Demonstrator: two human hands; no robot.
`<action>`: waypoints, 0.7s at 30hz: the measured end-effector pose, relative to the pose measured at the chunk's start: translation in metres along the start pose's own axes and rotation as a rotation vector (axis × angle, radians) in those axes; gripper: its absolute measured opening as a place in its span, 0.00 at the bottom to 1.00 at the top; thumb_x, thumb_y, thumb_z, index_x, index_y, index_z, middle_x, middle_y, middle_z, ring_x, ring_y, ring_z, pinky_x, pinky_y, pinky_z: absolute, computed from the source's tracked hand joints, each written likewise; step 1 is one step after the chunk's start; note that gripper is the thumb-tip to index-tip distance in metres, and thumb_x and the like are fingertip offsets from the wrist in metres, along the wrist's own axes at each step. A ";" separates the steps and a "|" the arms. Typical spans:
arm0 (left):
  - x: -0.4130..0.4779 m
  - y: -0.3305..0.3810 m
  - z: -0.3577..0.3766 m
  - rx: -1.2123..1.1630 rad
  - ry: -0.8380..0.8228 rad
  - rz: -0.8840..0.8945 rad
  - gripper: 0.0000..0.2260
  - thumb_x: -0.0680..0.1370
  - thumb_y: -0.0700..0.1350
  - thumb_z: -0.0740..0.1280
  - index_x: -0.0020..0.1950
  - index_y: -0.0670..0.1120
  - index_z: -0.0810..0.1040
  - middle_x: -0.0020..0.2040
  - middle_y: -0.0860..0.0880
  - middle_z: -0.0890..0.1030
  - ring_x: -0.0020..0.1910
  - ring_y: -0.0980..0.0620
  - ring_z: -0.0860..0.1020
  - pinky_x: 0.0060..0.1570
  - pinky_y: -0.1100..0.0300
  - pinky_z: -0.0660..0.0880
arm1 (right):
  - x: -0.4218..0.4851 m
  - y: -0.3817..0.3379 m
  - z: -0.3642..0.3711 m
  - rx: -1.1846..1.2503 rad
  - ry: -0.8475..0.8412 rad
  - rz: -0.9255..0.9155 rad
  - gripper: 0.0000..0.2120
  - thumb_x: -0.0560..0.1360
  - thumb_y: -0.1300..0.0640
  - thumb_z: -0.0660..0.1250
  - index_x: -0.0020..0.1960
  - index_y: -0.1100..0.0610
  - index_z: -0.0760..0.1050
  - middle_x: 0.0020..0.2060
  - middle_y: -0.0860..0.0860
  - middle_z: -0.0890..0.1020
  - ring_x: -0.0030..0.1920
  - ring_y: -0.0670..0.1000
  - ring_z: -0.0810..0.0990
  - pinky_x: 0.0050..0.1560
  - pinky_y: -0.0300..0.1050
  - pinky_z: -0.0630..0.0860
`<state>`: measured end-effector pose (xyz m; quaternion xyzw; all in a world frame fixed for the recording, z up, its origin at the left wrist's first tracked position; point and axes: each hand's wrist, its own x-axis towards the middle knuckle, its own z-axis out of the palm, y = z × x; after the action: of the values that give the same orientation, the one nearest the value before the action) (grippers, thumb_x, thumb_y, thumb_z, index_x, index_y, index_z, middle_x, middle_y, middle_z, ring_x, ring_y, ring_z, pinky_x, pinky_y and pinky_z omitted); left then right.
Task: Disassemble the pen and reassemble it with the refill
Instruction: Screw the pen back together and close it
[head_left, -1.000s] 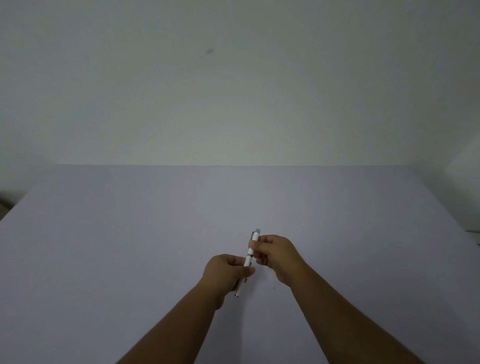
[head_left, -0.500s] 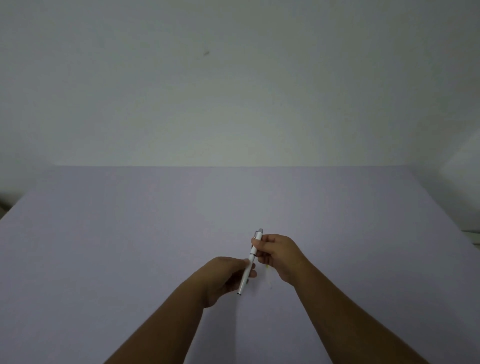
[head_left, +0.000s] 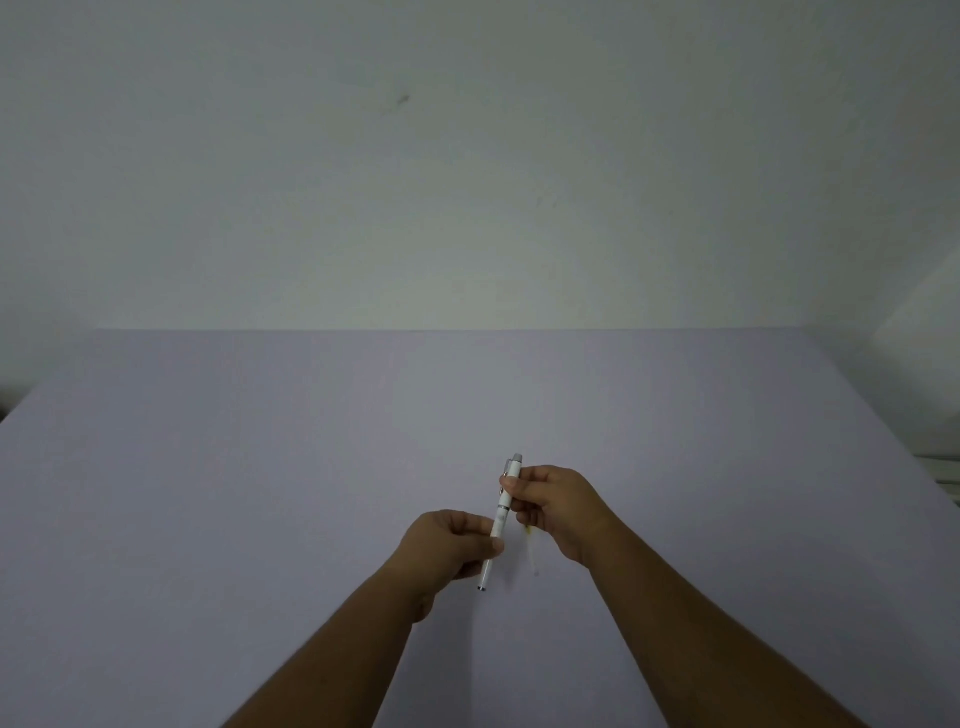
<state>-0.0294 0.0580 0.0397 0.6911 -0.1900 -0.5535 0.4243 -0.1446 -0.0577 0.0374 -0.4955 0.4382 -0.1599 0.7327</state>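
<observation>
A white pen (head_left: 503, 514) with a grey push button and a metal clip is held above the table, tilted with its button end up and away and its tip down toward me. My left hand (head_left: 449, 543) pinches the lower barrel between thumb and fingers. My right hand (head_left: 558, 506) grips the upper part near the clip. A thin pale refill (head_left: 531, 545) with a yellowish end lies on the table just under my right hand, partly hidden by it.
The pale lilac table (head_left: 260, 493) spreads wide on all sides of my hands. A plain white wall (head_left: 467, 182) rises behind its far edge. At the right edge there is a pale object (head_left: 943, 470) beyond the table.
Both hands have kept hold of the pen. My left hand shifted slightly along the lower barrel and turned, while the pen's tilt stayed almost the same.
</observation>
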 end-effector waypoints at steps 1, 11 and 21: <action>0.000 0.000 0.001 0.002 0.014 0.005 0.05 0.71 0.35 0.73 0.40 0.44 0.83 0.41 0.43 0.82 0.43 0.47 0.79 0.49 0.56 0.79 | 0.001 0.000 0.000 -0.004 0.003 -0.002 0.03 0.74 0.62 0.69 0.44 0.62 0.80 0.34 0.53 0.82 0.32 0.46 0.77 0.36 0.38 0.77; 0.006 -0.001 0.002 -0.042 0.007 -0.021 0.05 0.72 0.35 0.73 0.39 0.45 0.82 0.36 0.46 0.80 0.37 0.50 0.76 0.42 0.60 0.77 | 0.007 0.001 0.000 -0.013 0.004 -0.001 0.03 0.73 0.62 0.69 0.42 0.61 0.80 0.34 0.53 0.81 0.32 0.47 0.76 0.37 0.39 0.77; 0.013 -0.004 -0.002 -0.047 -0.041 -0.063 0.03 0.72 0.36 0.72 0.43 0.43 0.83 0.37 0.47 0.81 0.38 0.51 0.77 0.40 0.62 0.77 | 0.013 0.004 -0.001 -0.025 0.000 0.011 0.04 0.73 0.61 0.69 0.42 0.62 0.80 0.33 0.53 0.81 0.31 0.47 0.75 0.36 0.38 0.76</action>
<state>-0.0240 0.0512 0.0285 0.6749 -0.1639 -0.5851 0.4187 -0.1386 -0.0648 0.0278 -0.5023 0.4430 -0.1505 0.7272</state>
